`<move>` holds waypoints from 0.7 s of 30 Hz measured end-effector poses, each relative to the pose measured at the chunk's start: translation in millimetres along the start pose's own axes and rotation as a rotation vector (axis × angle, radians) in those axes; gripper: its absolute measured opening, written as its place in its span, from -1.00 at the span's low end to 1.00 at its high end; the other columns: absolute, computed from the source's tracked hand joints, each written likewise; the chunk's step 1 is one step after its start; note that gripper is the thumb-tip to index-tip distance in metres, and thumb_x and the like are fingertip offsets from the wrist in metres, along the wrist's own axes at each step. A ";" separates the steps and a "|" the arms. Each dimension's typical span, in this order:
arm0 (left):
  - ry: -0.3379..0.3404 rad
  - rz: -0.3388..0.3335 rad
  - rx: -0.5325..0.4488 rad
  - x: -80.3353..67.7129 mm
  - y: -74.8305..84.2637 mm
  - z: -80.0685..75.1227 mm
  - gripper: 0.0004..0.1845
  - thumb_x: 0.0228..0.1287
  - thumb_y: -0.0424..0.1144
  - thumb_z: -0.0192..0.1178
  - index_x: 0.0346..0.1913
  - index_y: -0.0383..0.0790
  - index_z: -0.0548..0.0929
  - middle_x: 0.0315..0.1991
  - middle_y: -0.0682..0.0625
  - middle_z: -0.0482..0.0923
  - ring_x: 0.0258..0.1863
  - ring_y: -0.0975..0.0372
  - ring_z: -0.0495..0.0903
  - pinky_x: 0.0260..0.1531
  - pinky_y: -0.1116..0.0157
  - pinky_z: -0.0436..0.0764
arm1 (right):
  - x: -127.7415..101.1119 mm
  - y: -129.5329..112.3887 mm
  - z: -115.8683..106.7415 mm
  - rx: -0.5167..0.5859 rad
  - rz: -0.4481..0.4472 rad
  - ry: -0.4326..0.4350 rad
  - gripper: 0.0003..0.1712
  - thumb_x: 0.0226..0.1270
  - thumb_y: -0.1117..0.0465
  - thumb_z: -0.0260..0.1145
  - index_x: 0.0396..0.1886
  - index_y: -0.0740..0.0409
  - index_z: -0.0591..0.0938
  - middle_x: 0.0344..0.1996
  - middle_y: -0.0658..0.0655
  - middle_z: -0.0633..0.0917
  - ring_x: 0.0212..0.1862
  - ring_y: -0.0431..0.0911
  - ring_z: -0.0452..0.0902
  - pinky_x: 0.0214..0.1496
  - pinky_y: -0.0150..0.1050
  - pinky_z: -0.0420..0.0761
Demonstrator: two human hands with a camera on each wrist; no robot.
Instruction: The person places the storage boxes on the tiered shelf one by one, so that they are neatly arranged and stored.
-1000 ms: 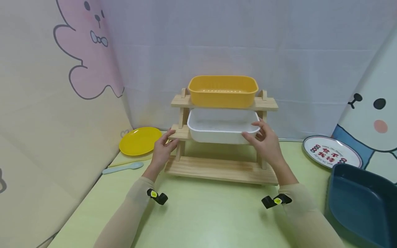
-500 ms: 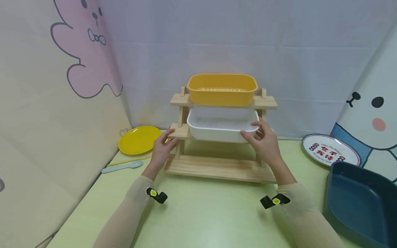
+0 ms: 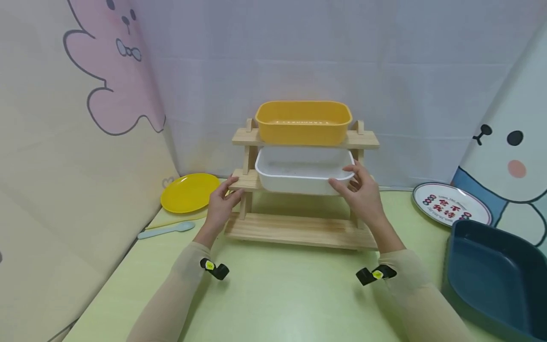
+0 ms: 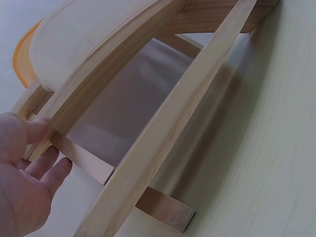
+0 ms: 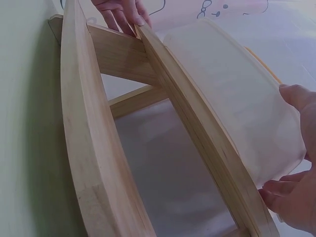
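A three-tier wooden rack [image 3: 295, 230] stands on the pale green table. On its middle shelf sits a white rectangular bin [image 3: 295, 184], and a yellow bin [image 3: 303, 134] sits on the top shelf. My left hand [image 3: 219, 206] holds the left end of the middle shelf, thumb and fingers on either side of the board, as the left wrist view shows. At the white bin's right end, my right hand [image 3: 363, 197] pinches its rim and side, thumb at the front. In the right wrist view, the white bin [image 5: 237, 94] rests along the shelf board, its underside partly hidden.
Left of the rack lie a yellow plate [image 3: 190, 193] and a light blue spoon [image 3: 166, 231]. On the right are a white plate with red lettering [image 3: 450, 204] and a large dark teal bin [image 3: 491, 275]. Printed curtains enclose the back and sides.
The head view has shifted slightly, so everything appears a little further left and up. Both hands keep their holds on the rack and the white bin.
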State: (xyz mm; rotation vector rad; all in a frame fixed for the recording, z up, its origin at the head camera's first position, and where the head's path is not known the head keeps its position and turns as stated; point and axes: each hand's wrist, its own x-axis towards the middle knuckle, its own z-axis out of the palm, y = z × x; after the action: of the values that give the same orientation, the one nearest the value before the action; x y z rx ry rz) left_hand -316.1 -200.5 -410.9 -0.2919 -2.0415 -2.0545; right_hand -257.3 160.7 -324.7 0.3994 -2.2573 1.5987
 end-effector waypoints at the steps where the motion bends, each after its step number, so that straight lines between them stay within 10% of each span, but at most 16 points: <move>1: 0.001 0.003 0.005 0.0 0.5 -0.1 -0.51 0.41 -0.31 0.25 0.36 -0.24 0.48 0.57 -0.02 0.08 0.25 -0.06 0.52 0.06 0.31 0.62 | 0.4 0.7 0.3 0.007 0.000 0.000 -0.38 0.36 0.15 0.40 0.19 0.48 0.39 0.52 0.38 0.12 0.31 0.38 0.37 0.29 0.11 0.47; 8: 0.005 -0.010 0.000 -1.0 0.1 -0.3 -0.51 0.41 -0.33 0.25 0.35 -0.25 0.48 0.57 -0.01 0.08 0.26 -0.07 0.51 0.07 0.30 0.62 | -0.4 3.4 1.5 0.060 0.011 -0.009 -0.40 0.35 0.16 0.40 0.18 0.44 0.38 0.53 0.29 0.16 0.33 0.35 0.36 0.12 -0.41 0.59; 21: 0.009 -0.007 0.011 -1.1 0.6 0.2 -0.52 0.40 -0.30 0.26 0.34 -0.24 0.49 0.57 0.00 0.09 0.25 -0.06 0.52 0.05 0.32 0.62 | -1.5 2.1 1.9 0.055 0.007 -0.014 -0.41 0.38 0.17 0.37 0.20 0.45 0.37 0.54 0.31 0.11 0.29 0.41 0.37 -0.05 -0.54 0.61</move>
State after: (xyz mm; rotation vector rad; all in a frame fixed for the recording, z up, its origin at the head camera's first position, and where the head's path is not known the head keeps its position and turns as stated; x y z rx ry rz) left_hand -314.9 -200.3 -410.6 -0.2742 -2.0507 -2.0446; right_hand -257.0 159.7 -327.7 0.4181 -2.2319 1.6692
